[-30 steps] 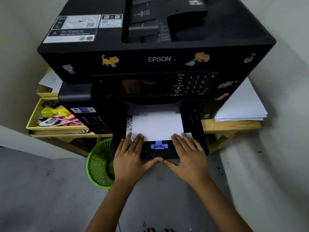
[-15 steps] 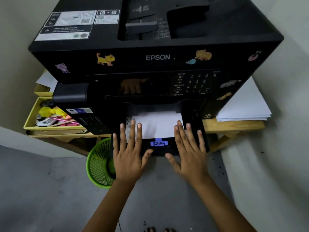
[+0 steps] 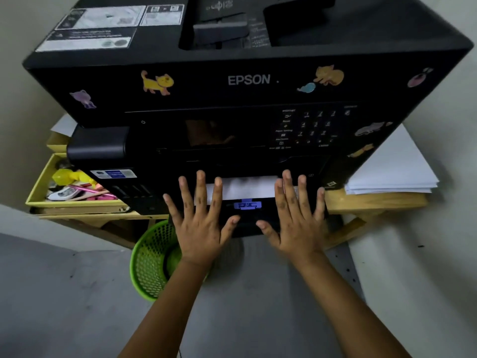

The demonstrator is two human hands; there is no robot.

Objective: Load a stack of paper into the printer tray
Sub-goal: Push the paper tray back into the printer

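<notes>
Now the printer tray (image 3: 247, 223) is sitting further inside the black printer (image 3: 247, 81) than a second ago, and only a narrow strip of the white paper (image 3: 245, 188) is showing above the blue guide clip (image 3: 244, 204), where a broad sheet was lying open before. Both hands are lying flat with fingers spread and straight, pinching nothing: the left hand (image 3: 198, 228) is pressing on the tray's left side, the right hand (image 3: 296, 226) on its right, and their fingertips are reaching higher up the printer front than earlier. Most of the paper stack is lying hidden inside the machine, and whether the palms are touching the tray's front edge is hard to tell. The keypad lettering is looking blurred. At the left, a yellow box (image 3: 38, 187) of pink and yellow odds and ends is resting on the wooden table (image 3: 374, 202), partly covered by the printer. Below, a green mesh basket (image 3: 152, 262) is standing on the floor, its rim crossed by the left forearm. At the right, a spare paper pile (image 3: 389, 171) is lying on the table beside the printer.
</notes>
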